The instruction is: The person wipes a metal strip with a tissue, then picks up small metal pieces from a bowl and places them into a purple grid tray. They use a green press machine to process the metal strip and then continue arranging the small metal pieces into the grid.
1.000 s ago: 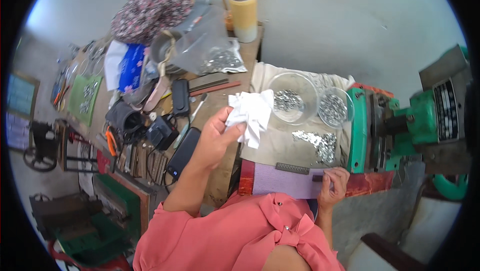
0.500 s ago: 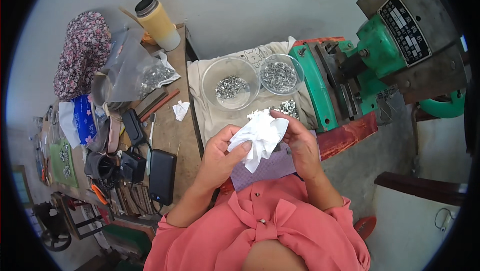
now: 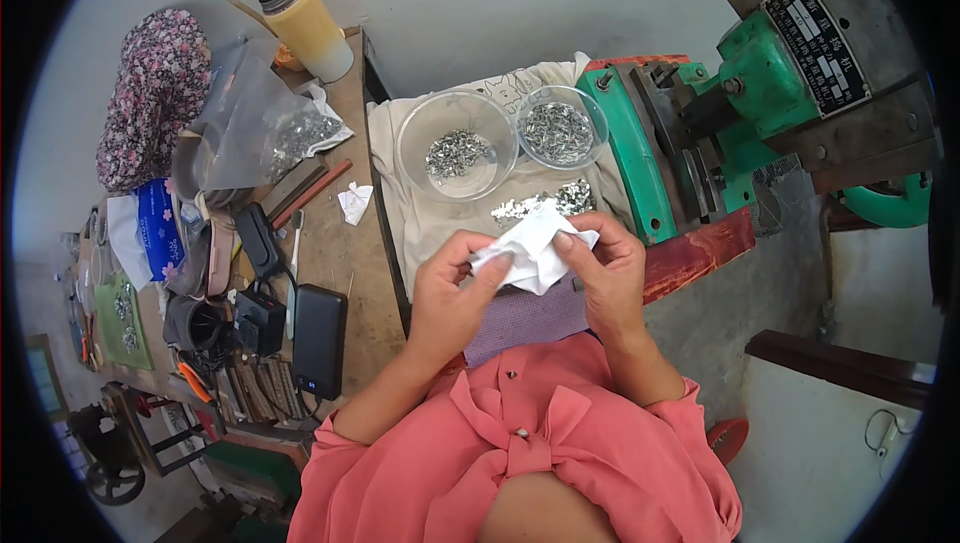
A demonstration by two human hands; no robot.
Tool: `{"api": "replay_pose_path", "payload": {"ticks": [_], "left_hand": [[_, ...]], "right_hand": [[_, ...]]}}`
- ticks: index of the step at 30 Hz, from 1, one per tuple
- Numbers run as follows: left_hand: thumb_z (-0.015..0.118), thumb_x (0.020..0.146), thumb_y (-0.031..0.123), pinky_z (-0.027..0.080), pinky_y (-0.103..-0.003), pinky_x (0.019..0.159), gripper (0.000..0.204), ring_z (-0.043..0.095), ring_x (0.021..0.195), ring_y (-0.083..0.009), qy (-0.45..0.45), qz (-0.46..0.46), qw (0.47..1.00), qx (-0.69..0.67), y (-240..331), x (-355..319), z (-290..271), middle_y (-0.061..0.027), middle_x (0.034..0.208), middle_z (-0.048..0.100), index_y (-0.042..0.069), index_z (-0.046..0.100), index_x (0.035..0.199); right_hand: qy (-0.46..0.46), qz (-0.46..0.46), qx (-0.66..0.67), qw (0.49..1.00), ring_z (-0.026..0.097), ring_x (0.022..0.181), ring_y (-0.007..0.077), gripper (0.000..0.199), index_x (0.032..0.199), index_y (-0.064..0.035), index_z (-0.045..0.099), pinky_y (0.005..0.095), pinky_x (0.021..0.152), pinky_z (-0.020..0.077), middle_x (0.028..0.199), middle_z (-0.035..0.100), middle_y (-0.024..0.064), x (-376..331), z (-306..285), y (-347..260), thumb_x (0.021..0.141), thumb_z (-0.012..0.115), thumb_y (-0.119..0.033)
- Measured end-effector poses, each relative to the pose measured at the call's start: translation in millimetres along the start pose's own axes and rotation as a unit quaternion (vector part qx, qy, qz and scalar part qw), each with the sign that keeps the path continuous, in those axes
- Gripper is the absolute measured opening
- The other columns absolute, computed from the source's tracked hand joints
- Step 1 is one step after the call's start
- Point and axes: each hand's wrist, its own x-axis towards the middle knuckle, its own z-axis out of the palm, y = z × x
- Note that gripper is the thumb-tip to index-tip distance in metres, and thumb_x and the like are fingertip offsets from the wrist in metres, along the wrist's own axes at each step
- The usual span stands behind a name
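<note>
A crumpled white tissue (image 3: 537, 251) is stretched between my two hands, above my lap. My left hand (image 3: 455, 281) pinches its left side, thumb on top. On the opposite side my right hand (image 3: 610, 268) grips it, the thumb pressed onto the upper right part. Just beyond the tissue lies a loose pile of small shiny metal pieces (image 3: 572, 197) on a beige cloth (image 3: 392, 158). Behind that stand a larger clear tub (image 3: 412, 171) and a smaller clear bowl (image 3: 603, 121), each holding more small metal parts.
At right stands a green press machine (image 3: 625, 158) on a red-edged bench. The wooden table (image 3: 330, 263) at left bears a black power bank (image 3: 320, 341), a toothbrush (image 3: 293, 263), a scrap of tissue (image 3: 354, 203), a plastic bag (image 3: 240, 148) and a yellow bottle (image 3: 310, 33).
The tissue has been shifted and spread wider, with less hanging down. My right thumb now presses on top of it. More of the metal pile shows beyond it.
</note>
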Motion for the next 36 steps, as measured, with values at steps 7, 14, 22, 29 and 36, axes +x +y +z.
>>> {"api": "replay_pose_path", "payload": {"ticks": [7, 14, 22, 29, 36], "left_hand": [[0.064, 0.098, 0.020, 0.045, -0.021, 0.062, 0.020, 0.056, 0.070, -0.0046, 0.010, -0.041, 0.997, -0.061, 2.1, 2.9, -5.9, -0.0031, 0.084, 0.065, 0.000, 0.061, 0.100], [0.063, 0.098, 0.018, 0.044, -0.021, 0.074, 0.016, 0.056, 0.080, -0.0041, 0.026, -0.030, 0.995, -0.093, -2.8, 5.3, -7.9, -0.0012, 0.089, 0.065, 0.002, 0.060, 0.099], [0.063, 0.099, 0.018, 0.048, -0.022, 0.075, 0.018, 0.059, 0.081, -0.0063, 0.042, -0.033, 0.991, -0.121, -4.7, 2.3, 2.8, -0.0032, 0.091, 0.066, 0.001, 0.060, 0.103], [0.063, 0.098, 0.022, 0.049, -0.023, 0.079, 0.030, 0.063, 0.084, -0.0110, 0.035, -0.055, 0.992, -0.106, -14.0, -2.9, -4.2, -0.0072, 0.096, 0.068, -0.003, 0.059, 0.113], [0.072, 0.090, 0.018, 0.050, -0.026, 0.083, 0.038, 0.065, 0.090, -0.0144, 0.008, 0.094, 0.986, 0.135, 4.7, 9.7, 5.0, -0.0102, 0.105, 0.068, -0.001, 0.059, 0.121]], "right_hand": [[0.001, 0.040, 0.042, 0.998, 0.063, 0.080, 0.0057, 0.019, 0.105, 0.0025, 0.069, 0.0205, 0.070, 0.0500, 0.092, 0.071, 0.0041, -4.1, -2.2, 5.4, 0.091, 0.072, -0.009], [-0.031, 0.037, 0.041, 0.998, 0.062, 0.095, 0.0097, 0.031, 0.116, 0.0035, 0.066, 0.0244, 0.083, 0.0493, 0.105, 0.069, 0.0078, -0.5, -6.8, 5.2, 0.095, 0.068, -0.020], [-0.044, 0.075, 0.093, 0.992, 0.063, 0.095, 0.0101, 0.030, 0.115, 0.0049, 0.066, 0.0256, 0.086, 0.0493, 0.104, 0.070, 0.0068, -3.6, -6.6, 11.2, 0.096, 0.067, -0.019], [-0.023, 0.043, 0.042, 0.998, 0.064, 0.087, 0.0084, 0.023, 0.109, 0.0051, 0.069, 0.0227, 0.077, 0.0510, 0.098, 0.072, 0.0065, -2.8, -7.5, 5.2, 0.094, 0.069, -0.012], [-0.042, 0.000, -0.185, 0.982, 0.063, 0.080, 0.0076, 0.016, 0.101, 0.0016, 0.072, 0.0233, 0.070, 0.0503, 0.090, 0.072, 0.0042, -1.4, -11.6, 0.8, 0.090, 0.071, -0.010]]}}
